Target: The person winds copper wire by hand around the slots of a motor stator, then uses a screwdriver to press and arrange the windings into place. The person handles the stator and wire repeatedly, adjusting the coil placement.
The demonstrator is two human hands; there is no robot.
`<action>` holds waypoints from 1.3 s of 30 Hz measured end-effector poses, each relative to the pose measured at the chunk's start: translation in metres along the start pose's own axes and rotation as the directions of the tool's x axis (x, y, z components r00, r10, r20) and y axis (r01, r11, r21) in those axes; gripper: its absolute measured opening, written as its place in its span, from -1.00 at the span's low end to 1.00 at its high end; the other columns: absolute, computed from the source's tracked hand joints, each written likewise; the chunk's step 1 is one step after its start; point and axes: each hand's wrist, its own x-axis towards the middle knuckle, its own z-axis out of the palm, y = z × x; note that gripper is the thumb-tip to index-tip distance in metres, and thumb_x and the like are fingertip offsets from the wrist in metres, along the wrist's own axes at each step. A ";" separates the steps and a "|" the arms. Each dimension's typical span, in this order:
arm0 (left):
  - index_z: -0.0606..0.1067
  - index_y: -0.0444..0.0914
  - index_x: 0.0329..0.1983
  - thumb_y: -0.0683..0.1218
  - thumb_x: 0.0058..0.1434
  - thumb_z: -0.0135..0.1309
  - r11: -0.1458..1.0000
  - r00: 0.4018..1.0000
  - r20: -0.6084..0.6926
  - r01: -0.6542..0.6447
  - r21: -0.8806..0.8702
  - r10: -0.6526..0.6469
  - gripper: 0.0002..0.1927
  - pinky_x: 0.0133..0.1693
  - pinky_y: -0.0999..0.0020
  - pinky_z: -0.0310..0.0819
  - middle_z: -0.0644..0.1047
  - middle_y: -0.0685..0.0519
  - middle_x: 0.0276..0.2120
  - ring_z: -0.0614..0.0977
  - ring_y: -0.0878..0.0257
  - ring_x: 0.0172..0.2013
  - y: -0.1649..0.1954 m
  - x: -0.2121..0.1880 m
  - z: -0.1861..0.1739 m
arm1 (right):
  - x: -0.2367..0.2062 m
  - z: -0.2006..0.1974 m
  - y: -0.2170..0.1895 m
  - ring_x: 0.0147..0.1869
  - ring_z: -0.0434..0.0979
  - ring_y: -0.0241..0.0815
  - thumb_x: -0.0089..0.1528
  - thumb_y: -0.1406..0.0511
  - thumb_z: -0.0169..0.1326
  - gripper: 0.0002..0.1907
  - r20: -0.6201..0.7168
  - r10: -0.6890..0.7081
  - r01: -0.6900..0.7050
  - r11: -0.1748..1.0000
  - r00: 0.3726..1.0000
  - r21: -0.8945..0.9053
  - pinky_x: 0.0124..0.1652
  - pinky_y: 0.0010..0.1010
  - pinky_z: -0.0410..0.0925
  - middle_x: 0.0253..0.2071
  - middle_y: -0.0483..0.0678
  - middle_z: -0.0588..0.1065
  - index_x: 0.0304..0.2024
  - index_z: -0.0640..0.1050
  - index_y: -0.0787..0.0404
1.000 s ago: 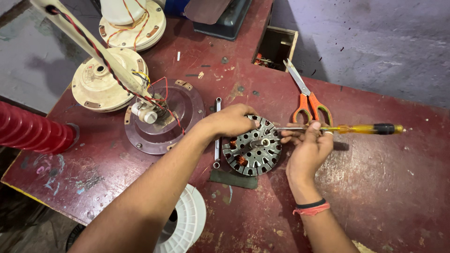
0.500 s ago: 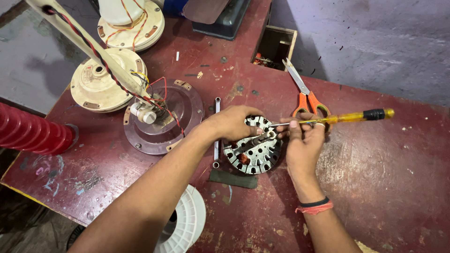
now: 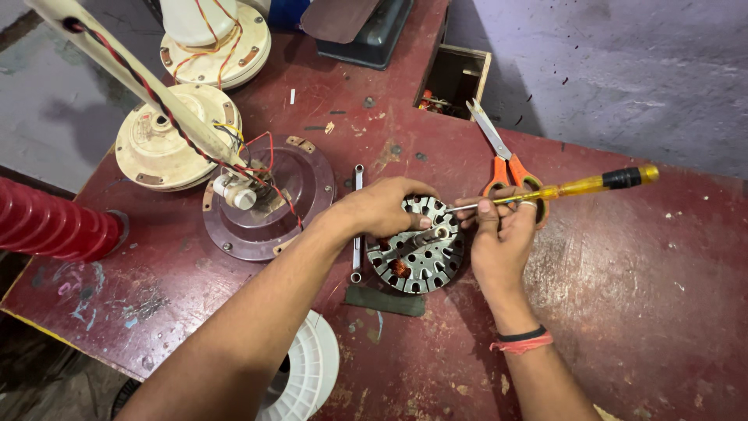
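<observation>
The stator (image 3: 417, 253) is gripped on the surface (image 3: 623, 296) by the left hand (image 3: 386, 206), the screwdriver (image 3: 561, 189) pinched in the right hand (image 3: 499, 234), tip at its rim.

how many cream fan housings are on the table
2. One cream housing sits left of the maroon cover, under the downrod. The other is behind it at the table's far edge. More may lie out of view.

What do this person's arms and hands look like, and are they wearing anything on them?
Both forearms are bare, with no sleeves in view and no gloves. The left hand shows nothing worn at all. The right hand has a ring on one finger, and its wrist carries two thin bands side by side: a black band and a red-orange thread band. No watch shows.
</observation>
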 end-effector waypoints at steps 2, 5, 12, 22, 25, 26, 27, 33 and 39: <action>0.51 -0.10 0.20 0.00 0.11 0.27 1.000 1.000 -0.002 -0.006 0.004 0.006 -0.45 0.11 0.23 0.45 0.63 -0.02 0.05 0.63 0.10 0.10 0.001 -0.001 0.000 | 0.000 0.000 0.001 -0.24 0.58 -0.23 0.45 0.50 -0.16 -0.86 -0.012 -0.005 0.005 1.000 1.000 0.006 -0.26 -0.50 0.45 -0.19 0.15 0.58 0.00 0.20 0.26; 0.50 -0.09 0.21 0.00 0.11 0.27 1.000 1.000 0.008 -0.002 0.006 0.002 -0.44 0.12 0.23 0.43 0.61 -0.02 0.06 0.61 0.09 0.11 0.003 -0.002 0.000 | -0.001 -0.001 0.003 -0.26 0.57 -0.25 0.45 0.49 -0.14 -0.86 -0.003 -0.008 0.008 1.000 1.000 -0.003 -0.27 -0.51 0.44 -0.20 0.14 0.58 0.00 0.21 0.27; 0.50 -0.10 0.20 -0.01 0.12 0.26 1.000 1.000 0.009 -0.014 -0.009 0.014 -0.46 0.13 0.22 0.43 0.62 -0.02 0.06 0.62 0.09 0.11 0.005 -0.004 -0.002 | -0.005 0.000 0.004 -0.26 0.55 -0.29 0.46 0.50 -0.14 -0.85 -0.018 -0.034 0.033 0.999 0.999 -0.025 -0.26 -0.54 0.41 -0.20 0.14 0.58 0.01 0.21 0.27; 0.51 -0.11 0.19 -0.01 0.13 0.24 0.999 0.999 -0.002 -0.037 0.002 0.037 -0.48 0.14 0.20 0.43 0.62 -0.04 0.06 0.61 0.05 0.12 0.004 -0.006 -0.001 | -0.007 -0.003 0.002 -0.29 0.56 -0.33 0.43 0.47 -0.09 -0.87 -0.141 0.041 -0.047 0.998 0.989 -0.041 -0.35 -0.56 0.39 -0.26 0.03 0.56 -0.04 0.25 0.22; 0.50 -0.14 0.19 -0.01 0.13 0.23 0.997 0.997 -0.017 -0.070 0.013 0.070 -0.48 0.13 0.18 0.42 0.60 -0.07 0.07 0.59 0.03 0.13 0.003 -0.005 0.000 | -0.009 -0.007 0.001 -0.39 0.33 -0.38 0.46 0.46 0.00 -0.89 -0.248 -0.035 0.040 0.999 0.968 0.018 -0.43 -0.55 0.19 -0.33 -0.09 0.34 -0.05 0.33 0.26; 0.50 -0.15 0.18 -0.01 0.14 0.23 0.997 0.997 -0.023 -0.080 0.023 0.080 -0.48 0.13 0.17 0.41 0.60 -0.07 0.08 0.59 0.02 0.13 0.003 -0.005 -0.001 | -0.008 -0.009 -0.001 -0.38 0.33 -0.37 0.42 0.45 0.02 -0.91 -0.218 -0.054 0.031 0.994 0.974 -0.106 -0.43 -0.53 0.18 -0.31 -0.07 0.37 -0.09 0.37 0.28; 0.50 -0.15 0.18 0.00 0.13 0.23 0.998 0.998 -0.019 -0.055 0.032 0.055 -0.49 0.13 0.17 0.42 0.60 -0.08 0.07 0.59 0.01 0.13 0.003 -0.005 -0.001 | -0.007 -0.010 -0.004 -0.37 0.33 -0.36 0.38 0.45 0.05 -0.93 -0.189 -0.072 0.028 0.973 0.979 -0.229 -0.43 -0.51 0.18 -0.29 -0.05 0.41 -0.12 0.41 0.30; 0.51 -0.16 0.15 0.05 0.14 0.24 0.996 1.000 -0.024 -0.018 0.093 0.020 -0.49 0.11 0.16 0.43 0.60 -0.11 0.04 0.60 -0.01 0.11 0.004 -0.004 -0.001 | 0.004 -0.022 -0.039 -0.35 0.57 0.06 0.22 0.30 0.13 -0.76 0.078 0.169 -0.046 0.627 0.982 -0.778 -0.32 -0.13 0.37 -0.46 0.18 0.55 -0.15 0.55 0.36; 0.50 -0.18 0.15 0.06 0.15 0.21 0.995 1.000 -0.020 -0.009 0.103 0.011 -0.50 0.09 0.14 0.44 0.61 -0.13 0.01 0.61 -0.04 0.08 0.003 -0.003 0.000 | 0.010 -0.024 -0.079 -0.24 0.61 0.29 0.21 0.20 0.16 -0.71 0.207 0.381 0.068 0.347 0.901 -0.935 -0.20 0.03 0.40 -0.40 0.30 0.57 -0.25 0.61 0.34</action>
